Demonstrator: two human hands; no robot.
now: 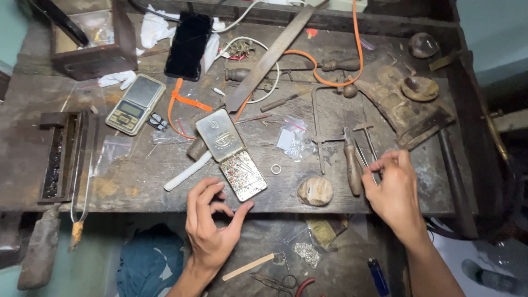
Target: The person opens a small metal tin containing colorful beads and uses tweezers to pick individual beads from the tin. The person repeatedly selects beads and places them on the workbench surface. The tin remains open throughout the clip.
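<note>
Our right hand (391,190) pinches thin metal tweezers (367,165) just right of the wooden-handled tool (352,168); grip looks light, so we'd hold near the tips for control. Our left hand (212,223) is half-curled, holding nothing, thumb tip just below the open tin (234,155) of small parts. A small ring (276,169) lies right of the tin, a round stone (315,191) further right.

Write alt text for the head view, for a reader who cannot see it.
Over a cluttered wooden workbench, the right hand pinches thin metal tools, while the left hand hovers, fingers curled, below an open metal tin. A small ring lies between them.
</note>
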